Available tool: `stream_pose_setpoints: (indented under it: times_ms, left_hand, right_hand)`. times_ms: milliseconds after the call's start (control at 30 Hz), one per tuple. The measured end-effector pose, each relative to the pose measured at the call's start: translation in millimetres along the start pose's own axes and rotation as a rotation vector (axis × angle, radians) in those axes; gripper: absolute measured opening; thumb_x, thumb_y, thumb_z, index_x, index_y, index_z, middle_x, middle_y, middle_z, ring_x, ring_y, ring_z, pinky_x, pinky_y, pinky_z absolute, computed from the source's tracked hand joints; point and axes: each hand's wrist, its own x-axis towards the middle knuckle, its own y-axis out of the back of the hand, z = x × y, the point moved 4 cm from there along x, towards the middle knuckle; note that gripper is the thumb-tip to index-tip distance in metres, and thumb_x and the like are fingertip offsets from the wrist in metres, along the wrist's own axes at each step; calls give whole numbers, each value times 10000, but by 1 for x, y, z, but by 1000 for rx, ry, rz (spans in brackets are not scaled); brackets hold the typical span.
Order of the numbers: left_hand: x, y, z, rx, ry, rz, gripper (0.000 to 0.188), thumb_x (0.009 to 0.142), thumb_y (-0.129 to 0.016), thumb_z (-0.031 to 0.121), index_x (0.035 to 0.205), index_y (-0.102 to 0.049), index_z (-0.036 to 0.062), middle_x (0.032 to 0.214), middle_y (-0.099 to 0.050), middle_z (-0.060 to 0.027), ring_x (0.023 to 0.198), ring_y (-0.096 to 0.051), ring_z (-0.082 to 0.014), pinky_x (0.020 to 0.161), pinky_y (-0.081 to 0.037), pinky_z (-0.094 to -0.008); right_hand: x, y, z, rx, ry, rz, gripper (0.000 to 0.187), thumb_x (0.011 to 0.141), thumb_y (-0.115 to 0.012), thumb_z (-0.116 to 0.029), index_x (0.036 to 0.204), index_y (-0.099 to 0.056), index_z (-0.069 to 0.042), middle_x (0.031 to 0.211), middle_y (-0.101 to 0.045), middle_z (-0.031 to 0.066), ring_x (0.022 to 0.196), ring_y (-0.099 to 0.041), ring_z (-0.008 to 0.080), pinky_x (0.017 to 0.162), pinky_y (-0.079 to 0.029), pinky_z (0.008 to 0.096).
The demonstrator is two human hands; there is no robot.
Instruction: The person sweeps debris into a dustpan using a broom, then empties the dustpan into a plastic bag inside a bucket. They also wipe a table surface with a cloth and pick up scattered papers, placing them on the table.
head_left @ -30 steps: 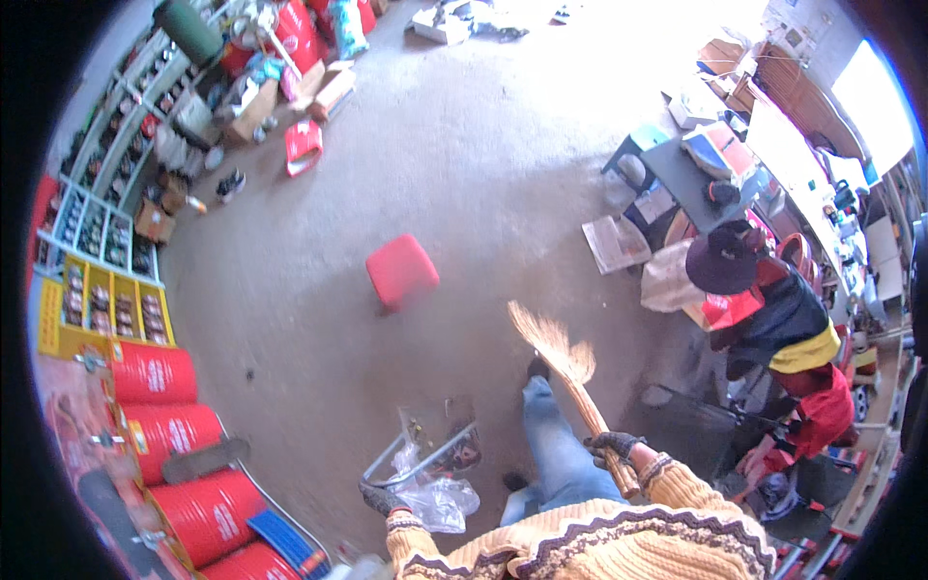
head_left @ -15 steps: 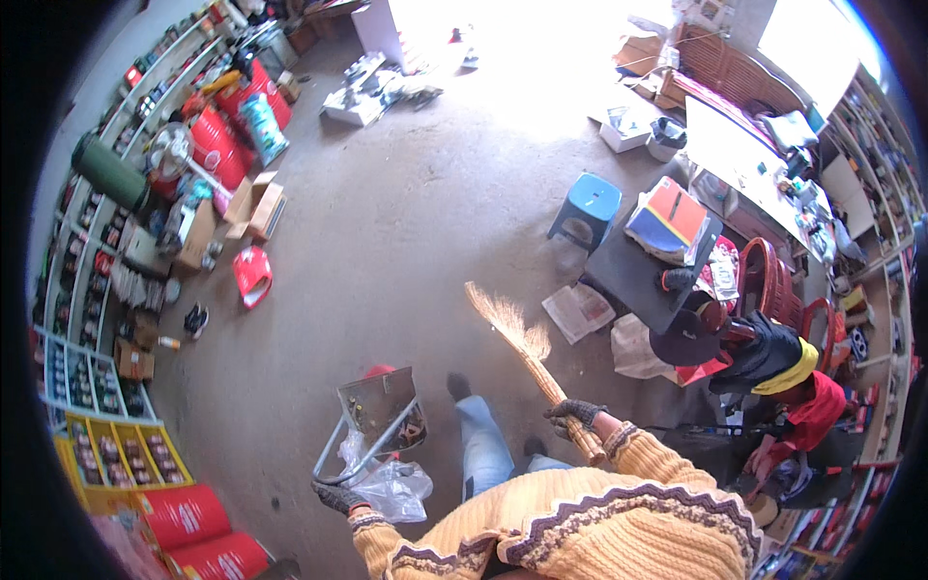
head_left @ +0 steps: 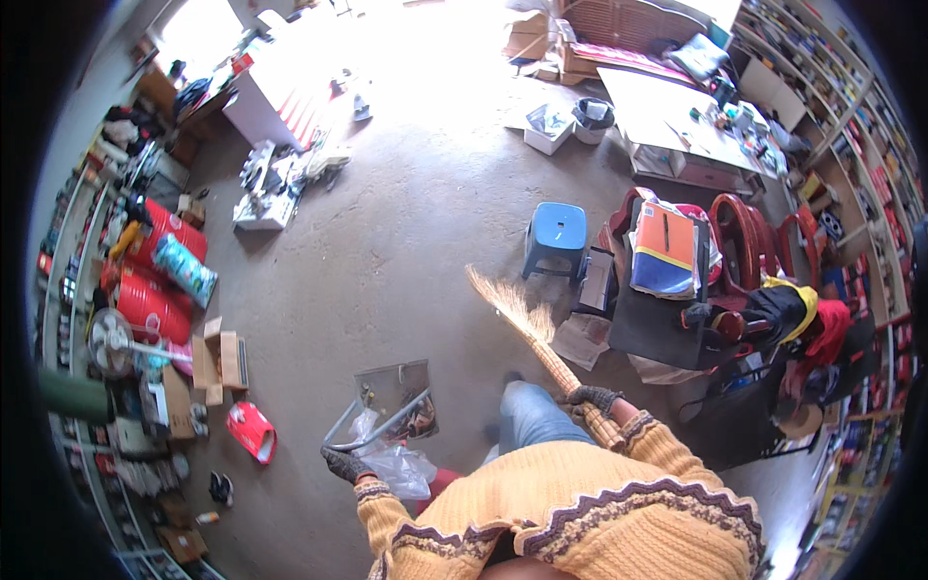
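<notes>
My left hand (head_left: 345, 465), in a dark glove, is closed round the grey tube handle of a dustpan (head_left: 414, 372). Dark debris lies in the pan, which hangs low in front of my legs at the lower middle. A clear plastic bag (head_left: 404, 472) dangles beside the handle, under my left hand. My right hand (head_left: 594, 397), gloved too, grips the bound stalk of a straw broom (head_left: 544, 350). The broom slants up and to the left, bristles pointing away from me. Whether the bristles touch the floor I cannot tell.
A blue stool (head_left: 558, 228) stands ahead, by a black table (head_left: 657, 324) with books. Red-framed chairs (head_left: 732, 232) crowd the right. At left are a cardboard box (head_left: 215, 370), a red bag (head_left: 253, 431), a fan (head_left: 110, 333) and shelves. A white box (head_left: 548, 138) sits farther off.
My view has turned to the right, so the stool and doorway sit farther left and the left-hand goods lower. My legs have shifted in a step. Both hands keep hold of the dustpan and broom.
</notes>
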Motion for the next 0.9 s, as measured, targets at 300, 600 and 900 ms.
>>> stream_pose_setpoints:
  times_ms: [300, 600, 900]
  left_hand:
    - [130, -284, 45, -220, -45, -169, 457, 959, -503, 422, 1077, -624, -3, 967, -588, -61, 844, -567, -180, 749, -494, -331]
    - [202, -543, 110, -191, -3, -284, 421, 961, -517, 393, 1137, -611, 22, 977, -575, -59, 879, -564, -178, 796, -482, -320]
    - [199, -865, 135, 43, -20, -417, 454, 955, -505, 450, 1016, -656, 26, 866, -586, -23, 745, -544, -146, 614, -448, -287]
  right_hand:
    - [102, -125, -177, 229, 45, -127, 165, 823, -638, -71, 927, -553, 24, 632, -582, 94, 446, -538, 171, 431, -471, 293]
    - [192, -208, -404, 215, 185, -136, 317, 812, -654, -94, 1053, -532, 72, 717, -634, 126, 498, -603, 172, 514, -565, 335]
    - [245, -224, -595, 473, 357, 21, 322, 796, -644, -61, 1065, -506, 51, 730, -600, 89, 505, -575, 147, 500, -528, 286]
